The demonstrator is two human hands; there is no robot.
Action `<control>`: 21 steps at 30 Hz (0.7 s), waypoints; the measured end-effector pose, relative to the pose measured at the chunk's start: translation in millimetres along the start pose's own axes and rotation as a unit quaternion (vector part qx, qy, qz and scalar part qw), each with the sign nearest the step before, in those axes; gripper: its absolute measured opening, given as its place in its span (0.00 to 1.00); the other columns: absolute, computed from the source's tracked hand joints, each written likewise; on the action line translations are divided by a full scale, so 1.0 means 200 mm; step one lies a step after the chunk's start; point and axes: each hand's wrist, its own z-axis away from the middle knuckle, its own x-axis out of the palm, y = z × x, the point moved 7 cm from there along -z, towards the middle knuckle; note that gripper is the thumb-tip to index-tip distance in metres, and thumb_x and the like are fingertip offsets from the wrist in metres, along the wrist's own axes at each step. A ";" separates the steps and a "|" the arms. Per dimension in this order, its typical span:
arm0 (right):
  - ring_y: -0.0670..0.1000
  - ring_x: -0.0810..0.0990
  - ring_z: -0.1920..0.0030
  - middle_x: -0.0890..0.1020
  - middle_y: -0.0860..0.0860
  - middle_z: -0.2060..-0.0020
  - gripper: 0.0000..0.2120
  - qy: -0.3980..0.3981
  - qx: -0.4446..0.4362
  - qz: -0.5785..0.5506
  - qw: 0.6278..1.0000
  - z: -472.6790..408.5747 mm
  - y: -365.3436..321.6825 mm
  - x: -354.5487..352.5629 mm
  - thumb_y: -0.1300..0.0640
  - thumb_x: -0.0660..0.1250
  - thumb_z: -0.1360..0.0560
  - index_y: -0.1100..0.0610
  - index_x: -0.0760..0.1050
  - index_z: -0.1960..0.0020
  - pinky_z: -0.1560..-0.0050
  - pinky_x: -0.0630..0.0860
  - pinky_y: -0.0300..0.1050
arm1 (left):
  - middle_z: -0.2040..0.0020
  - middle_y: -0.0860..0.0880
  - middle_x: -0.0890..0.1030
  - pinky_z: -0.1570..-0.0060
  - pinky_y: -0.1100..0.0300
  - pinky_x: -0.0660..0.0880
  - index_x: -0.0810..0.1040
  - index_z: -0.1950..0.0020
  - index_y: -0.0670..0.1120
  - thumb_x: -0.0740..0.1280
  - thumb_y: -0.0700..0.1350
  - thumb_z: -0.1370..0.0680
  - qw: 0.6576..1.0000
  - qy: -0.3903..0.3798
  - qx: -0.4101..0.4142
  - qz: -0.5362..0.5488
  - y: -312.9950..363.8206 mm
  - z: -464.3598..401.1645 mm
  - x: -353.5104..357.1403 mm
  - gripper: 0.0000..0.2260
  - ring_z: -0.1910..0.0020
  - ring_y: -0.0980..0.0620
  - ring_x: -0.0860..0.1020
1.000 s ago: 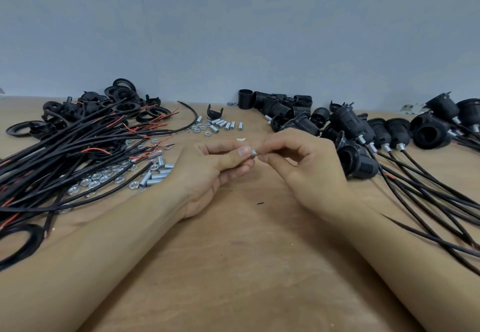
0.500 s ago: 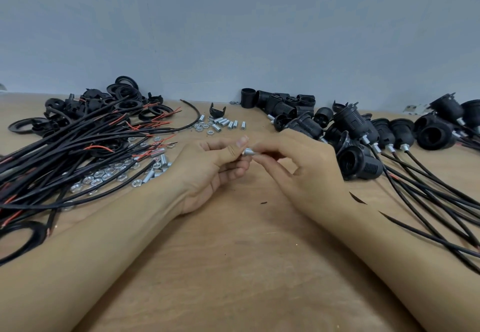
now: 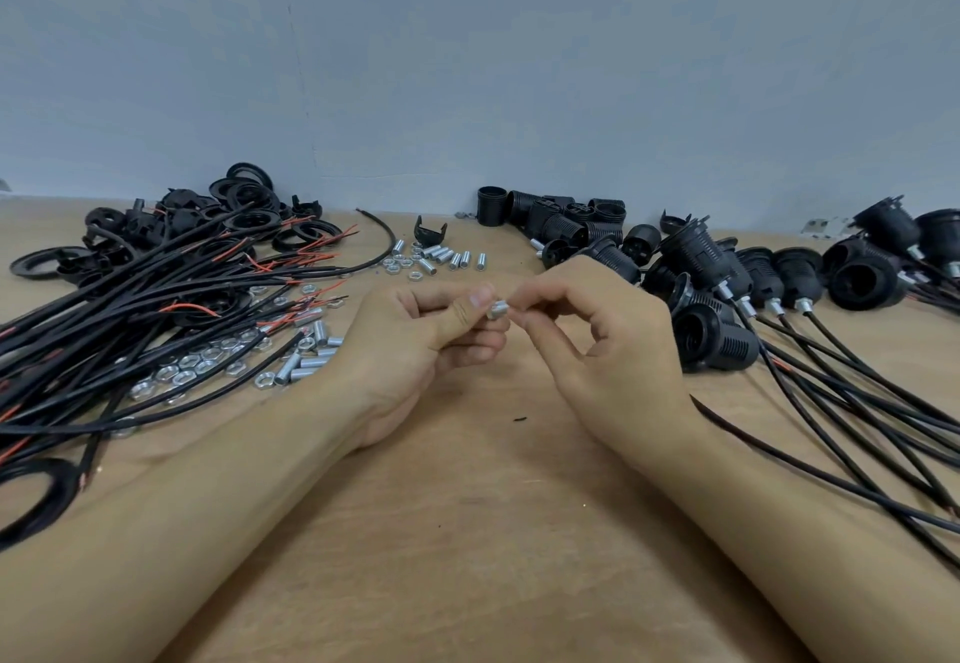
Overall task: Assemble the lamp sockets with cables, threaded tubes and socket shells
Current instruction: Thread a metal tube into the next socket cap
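— Both hands meet over the middle of the tan wooden table [image 3: 467, 532]: the left hand [image 3: 415, 345] pinches a short silver threaded metal tube [image 3: 497, 309] between thumb and forefinger, and the right hand [image 3: 597, 345] nips its other end with its fingertips.

— Which step is that?

— Probably threading a nut onto the tube; whether a nut is on it cannot be told.

— And next?

— Likely a cable and a shell. At nine o'clock lies the bundle of black cables with red wire ends [image 3: 156, 309] over loose silver hex nuts [image 3: 202, 366]; at three o'clock, finished black ribbed plastic sockets [image 3: 722, 340] with cables attached; at twelve, by the wall, bare black socket shells [image 3: 561, 215].
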 end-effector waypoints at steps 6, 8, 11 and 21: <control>0.44 0.82 0.54 0.82 0.45 0.57 0.11 -0.007 0.084 -0.082 0.993 0.01 0.06 0.01 0.65 0.73 0.26 0.54 0.78 0.47 0.51 0.80 0.41 | 0.63 0.41 0.83 0.65 0.64 0.78 0.84 0.57 0.37 0.72 0.44 0.32 1.000 -0.010 0.004 0.002 0.00 0.00 0.00 0.10 0.67 0.52 0.80; 0.44 0.82 0.54 0.81 0.44 0.56 0.12 -0.015 0.091 -0.097 0.991 0.01 0.06 0.02 0.66 0.71 0.26 0.53 0.77 0.47 0.50 0.79 0.41 | 0.61 0.40 0.84 0.62 0.63 0.79 0.83 0.54 0.36 0.72 0.42 0.32 1.000 -0.017 0.016 0.009 0.00 0.00 0.00 0.11 0.64 0.50 0.81; 0.46 0.83 0.57 0.81 0.47 0.55 0.14 -0.033 0.177 -0.199 0.963 0.01 0.10 0.04 0.69 0.71 0.26 0.52 0.77 0.49 0.51 0.80 0.42 | 0.59 0.39 0.84 0.59 0.62 0.79 0.83 0.52 0.35 0.73 0.40 0.34 0.999 -0.022 0.023 0.008 0.01 0.00 0.00 0.13 0.62 0.50 0.81; 0.48 0.84 0.63 0.85 0.50 0.63 0.10 -0.009 0.272 -0.322 0.907 0.03 0.18 0.04 0.71 0.72 0.29 0.61 0.81 0.50 0.57 0.79 0.36 | 0.55 0.44 0.87 0.49 0.59 0.80 0.85 0.54 0.42 0.77 0.42 0.36 0.989 0.005 0.111 -0.098 0.09 0.03 0.02 0.12 0.53 0.47 0.85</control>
